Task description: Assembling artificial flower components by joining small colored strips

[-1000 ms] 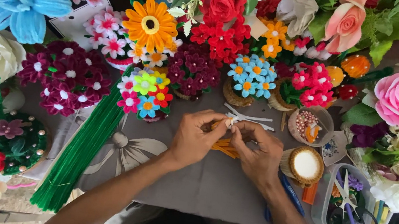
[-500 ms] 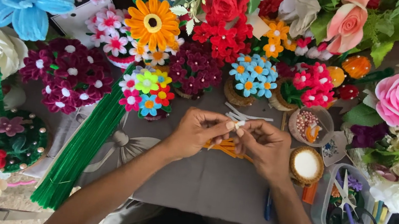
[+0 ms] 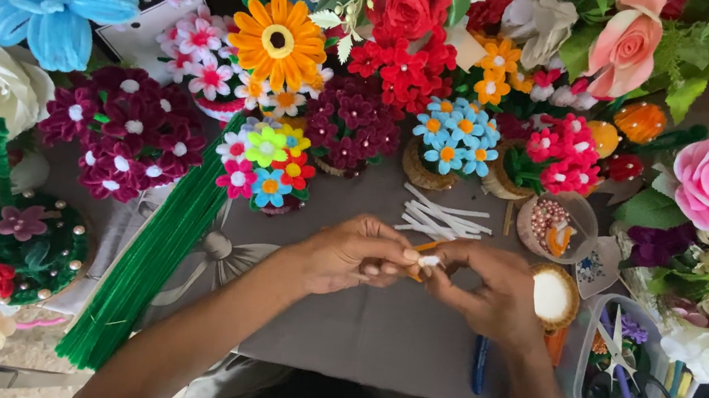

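Observation:
My left hand [image 3: 354, 254] and my right hand [image 3: 489, 288] meet over the grey cloth [image 3: 373, 338] in the middle of the table. Their fingertips pinch a small white piece with an orange pipe cleaner [image 3: 425, 259] between them. Both hands are closed on it. Just beyond the fingers lies a loose pile of short white pipe cleaner pieces [image 3: 443, 218]. How the white piece joins the orange one is hidden by my fingers.
A bundle of green pipe cleaners [image 3: 147, 265] lies at left. Many handmade flowers ring the cloth, including small potted bouquets [image 3: 454, 139]. A bead bowl [image 3: 557, 226], a round white-filled dish [image 3: 553, 296], a blue pen [image 3: 479, 365] and a clear box with scissors [image 3: 624, 371] sit at right.
Both hands stay together over the cloth. The fingers have shifted slightly around the white and orange piece, with the right hand turning a little.

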